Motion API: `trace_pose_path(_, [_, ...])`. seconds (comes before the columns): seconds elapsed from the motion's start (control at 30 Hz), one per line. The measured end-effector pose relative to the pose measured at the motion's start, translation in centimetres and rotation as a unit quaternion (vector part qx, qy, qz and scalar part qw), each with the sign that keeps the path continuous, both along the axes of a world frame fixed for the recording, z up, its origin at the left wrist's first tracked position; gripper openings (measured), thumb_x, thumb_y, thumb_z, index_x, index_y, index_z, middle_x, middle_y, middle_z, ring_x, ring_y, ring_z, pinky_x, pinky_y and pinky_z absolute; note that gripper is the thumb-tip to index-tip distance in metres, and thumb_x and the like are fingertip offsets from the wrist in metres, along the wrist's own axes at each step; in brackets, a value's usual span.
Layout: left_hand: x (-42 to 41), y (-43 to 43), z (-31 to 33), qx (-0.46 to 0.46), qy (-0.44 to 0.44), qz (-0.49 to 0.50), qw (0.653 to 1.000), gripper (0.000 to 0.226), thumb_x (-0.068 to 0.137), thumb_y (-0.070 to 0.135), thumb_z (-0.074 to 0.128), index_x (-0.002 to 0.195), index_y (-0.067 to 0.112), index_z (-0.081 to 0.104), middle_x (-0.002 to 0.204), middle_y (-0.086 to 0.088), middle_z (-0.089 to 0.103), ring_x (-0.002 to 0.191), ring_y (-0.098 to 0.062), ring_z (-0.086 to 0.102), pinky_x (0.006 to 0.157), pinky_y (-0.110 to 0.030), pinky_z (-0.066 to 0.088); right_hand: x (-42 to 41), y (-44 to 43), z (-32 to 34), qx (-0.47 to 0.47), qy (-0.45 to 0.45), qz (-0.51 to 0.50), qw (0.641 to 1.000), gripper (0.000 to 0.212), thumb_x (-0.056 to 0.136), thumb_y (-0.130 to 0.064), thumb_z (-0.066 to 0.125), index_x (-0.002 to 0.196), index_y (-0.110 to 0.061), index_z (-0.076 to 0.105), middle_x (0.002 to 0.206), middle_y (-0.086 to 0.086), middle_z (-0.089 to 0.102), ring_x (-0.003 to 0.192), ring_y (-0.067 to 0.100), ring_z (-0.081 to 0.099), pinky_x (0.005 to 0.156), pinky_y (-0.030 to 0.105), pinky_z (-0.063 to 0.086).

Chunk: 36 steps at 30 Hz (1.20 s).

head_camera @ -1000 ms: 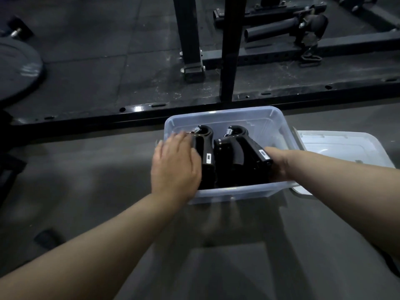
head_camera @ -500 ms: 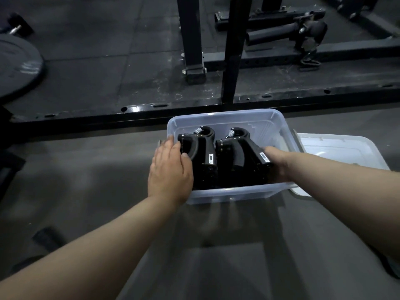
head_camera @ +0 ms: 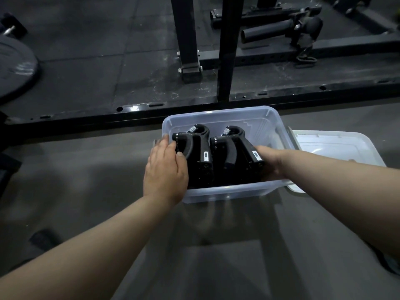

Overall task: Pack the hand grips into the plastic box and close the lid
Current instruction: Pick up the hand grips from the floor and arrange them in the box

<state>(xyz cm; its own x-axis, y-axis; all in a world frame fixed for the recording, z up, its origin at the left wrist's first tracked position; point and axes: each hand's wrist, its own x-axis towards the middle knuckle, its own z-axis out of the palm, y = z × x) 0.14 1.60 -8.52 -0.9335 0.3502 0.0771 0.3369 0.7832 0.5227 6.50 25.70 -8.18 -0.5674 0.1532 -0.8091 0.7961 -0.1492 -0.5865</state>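
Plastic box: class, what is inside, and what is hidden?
Black hand grips in two rows, left hand touching one row. The right hand's fingers and whatever lies under the grips are covered.

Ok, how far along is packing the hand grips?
Done: the hand grips sit inside the plastic box. In hand: the left hand and right hand touch them from either side. Left: the lid lies beside the box, not yet on.
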Motion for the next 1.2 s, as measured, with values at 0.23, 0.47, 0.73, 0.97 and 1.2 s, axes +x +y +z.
trace_pose_path(0.23, [-0.2,-0.2,-0.3,0.009,0.003,-0.002,1.0,0.047,0.103,0.028,0.03,0.146,0.013,0.041,0.162,0.0,0.022,0.151,-0.018,0.011,0.123,-0.039,0.012,-0.2,0.2,-0.3,0.066,-0.01,-0.065,0.996,0.016,0.091,-0.026,0.042,0.086,-0.018,0.054,0.078,0.007,0.057,0.068,0.022,0.054,0.059,0.025,0.043])
trace_pose_path(0.47, [-0.1,-0.2,-0.2,-0.013,0.033,-0.018,0.999,0.054,0.099,0.036,0.025,0.144,0.012,0.044,0.16,-0.006,0.027,0.149,-0.023,0.017,0.122,-0.043,0.013,0.9,2.4,1.0,0.056,-0.002,-0.113,0.992,0.038,0.097,-0.041,0.039,0.1,-0.005,0.048,0.089,0.017,0.049,0.059,0.021,0.039,0.071,0.034,0.045])
trace_pose_path(0.73, [1.5,2.3,1.4,-0.093,0.111,-0.136,0.98,0.062,0.096,0.039,0.021,0.146,0.008,0.042,0.156,-0.009,0.035,0.147,-0.021,0.024,0.123,-0.039,0.011,4.7,1.8,1.2,0.369,0.208,0.031,0.905,0.034,0.092,-0.009,0.047,0.123,-0.015,0.059,0.122,0.002,0.064,0.112,0.016,0.061,0.101,0.035,0.047])
trace_pose_path(0.97, [4.1,7.7,1.1,-0.121,0.17,-0.249,0.946,0.064,0.094,0.039,0.022,0.143,0.005,0.046,0.152,-0.012,0.041,0.145,-0.024,0.032,0.122,-0.041,0.016,9.2,-0.4,-0.4,0.589,0.274,0.198,0.734,0.049,0.096,-0.026,0.03,0.136,-0.002,0.046,0.145,0.014,0.042,0.136,0.028,0.038,0.116,0.037,0.027])
trace_pose_path(1.2, [6.5,11.9,0.4,-0.142,0.247,-0.311,0.907,0.053,0.096,0.031,0.035,0.134,0.002,0.056,0.141,-0.016,0.054,0.135,-0.03,0.046,0.115,-0.049,0.031,13.6,0.8,-1.8,0.587,0.263,0.226,0.732,0.067,0.099,-0.043,0.024,0.152,-0.003,0.019,0.162,0.009,0.006,0.15,0.016,-0.002,0.122,0.031,0.003])
